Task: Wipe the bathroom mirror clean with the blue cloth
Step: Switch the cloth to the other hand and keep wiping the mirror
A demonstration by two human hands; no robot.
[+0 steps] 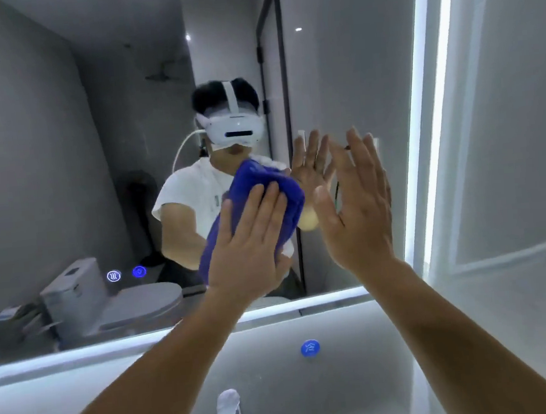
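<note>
1. Left hand: open, with straight fingers pressing flat on the cloth.
2. Cloth: soft, light and bunched. It is likely to slide or unfold unless the palm bears on its middle.
3. Position: the cloth is between the left palm and the mirror, towards its lower-right corner.
4. Right hand: open, holding nothing, just beside the cloth. Contact with the glass cannot be told.

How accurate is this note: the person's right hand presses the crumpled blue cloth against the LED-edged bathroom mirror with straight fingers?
Wrong hand. In the head view the left hand presses the crumpled blue cloth against the LED-edged bathroom mirror with straight fingers; the right hand is open beside it, holding nothing.
</note>
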